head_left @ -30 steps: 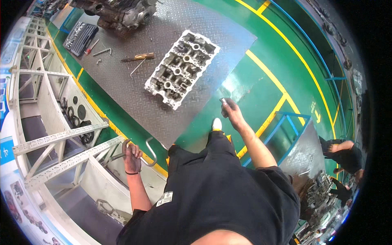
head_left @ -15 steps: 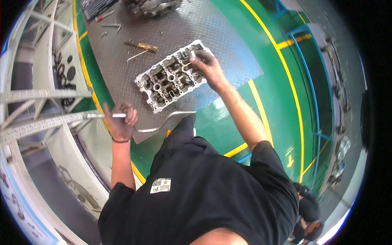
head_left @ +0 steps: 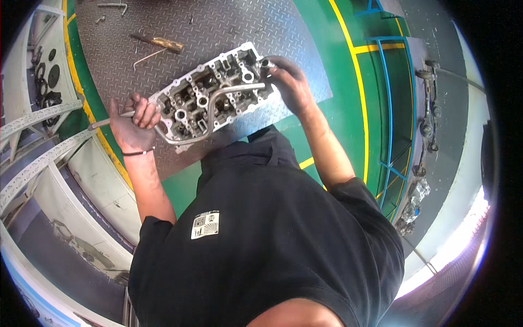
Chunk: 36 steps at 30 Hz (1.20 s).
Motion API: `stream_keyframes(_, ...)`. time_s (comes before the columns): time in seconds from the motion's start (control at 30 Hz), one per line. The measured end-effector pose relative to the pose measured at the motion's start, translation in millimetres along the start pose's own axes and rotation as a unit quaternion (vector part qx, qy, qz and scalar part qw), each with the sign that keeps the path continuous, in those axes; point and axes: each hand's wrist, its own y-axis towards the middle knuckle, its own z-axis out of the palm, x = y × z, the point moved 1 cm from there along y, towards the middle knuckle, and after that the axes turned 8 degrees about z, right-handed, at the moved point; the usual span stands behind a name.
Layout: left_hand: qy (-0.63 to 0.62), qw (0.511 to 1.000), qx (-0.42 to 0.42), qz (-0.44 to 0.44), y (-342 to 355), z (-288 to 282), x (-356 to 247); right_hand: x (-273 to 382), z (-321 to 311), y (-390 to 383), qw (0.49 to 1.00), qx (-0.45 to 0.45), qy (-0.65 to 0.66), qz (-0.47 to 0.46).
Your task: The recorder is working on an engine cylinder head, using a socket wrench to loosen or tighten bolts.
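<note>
Head view shows the left hand (head_left: 132,126) curled around a bent steel crank (head_left: 211,111) and the right hand (head_left: 291,84) pinching a small socket-like piece (head_left: 265,64). The two pieces look unjoined; the cylinder head (head_left: 202,102) lies between the hands, beneath the crank.

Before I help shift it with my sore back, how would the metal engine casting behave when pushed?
The metal engine casting has ribbed metal walls, so it's probably stiff and heavy. Lying broad and low on the patterned plate, it seems unlikely to roll or tip; the raised tread may resist sliding.
</note>
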Motion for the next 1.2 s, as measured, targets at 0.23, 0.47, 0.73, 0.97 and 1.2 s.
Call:
stream_keyframes(0.23, 0.287, 0.953, 0.088, -0.032, -8, 69, 51, 26, -3, 52, 0.973, 0.155, 0.166, 0.032)
stream_keyframes(0.47, 0.645, 0.748, 0.134, 0.080, -17, 142, 126, 93, 37, 61, 0.906, 0.343, 0.240, -0.061)
stream_keyframes(0.73, 0.613, 0.771, 0.170, 0.030, 4, 140, 130, 105, 37, 53, 0.905, 0.347, 0.240, -0.060)
stream_keyframes(0.97, 0.619, 0.762, 0.190, -0.002, 13, 128, 126, 92, 35, 63, 0.940, 0.296, 0.078, -0.150)
stream_keyframes(1.2, 0.600, 0.780, 0.174, -0.034, 19, 108, 120, 102, 47, 68, 0.938, 0.297, -0.032, -0.178)
